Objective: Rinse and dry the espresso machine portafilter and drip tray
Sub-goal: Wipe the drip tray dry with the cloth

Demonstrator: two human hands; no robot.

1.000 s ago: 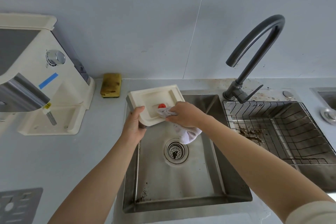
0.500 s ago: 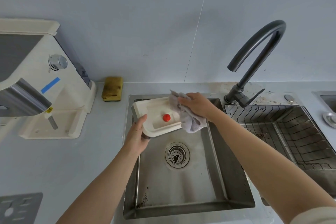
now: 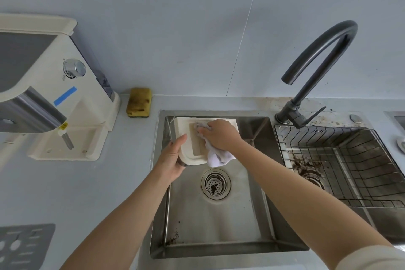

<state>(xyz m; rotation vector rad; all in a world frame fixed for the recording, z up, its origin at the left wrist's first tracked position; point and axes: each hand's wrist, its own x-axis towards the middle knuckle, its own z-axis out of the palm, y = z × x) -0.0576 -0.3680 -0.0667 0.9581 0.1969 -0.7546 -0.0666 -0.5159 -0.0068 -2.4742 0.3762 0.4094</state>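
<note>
The cream drip tray (image 3: pixel 183 126) is held over the back of the steel sink (image 3: pixel 219 221). My left hand (image 3: pixel 173 158) grips its near left corner, thumb on the rim. My right hand (image 3: pixel 220 135) presses a white cloth (image 3: pixel 217 156) into the tray's hollow, the cloth's tail hanging off the tray's near edge. The tray's red float is hidden under the hand and cloth. No portafilter is in view.
A cream espresso machine (image 3: pixel 50 94) stands at the left with its tray bay bare. A yellow sponge (image 3: pixel 139 105) lies by the wall. A dark faucet (image 3: pixel 315 72) rises between the sink and a wire basket (image 3: pixel 341 164). A grey perforated plate (image 3: pixel 24 245) lies bottom left.
My right hand with the cloth slid from the tray's far right corner back into its hollow, covering the red float. The tray has turned flatter and sits farther back.
</note>
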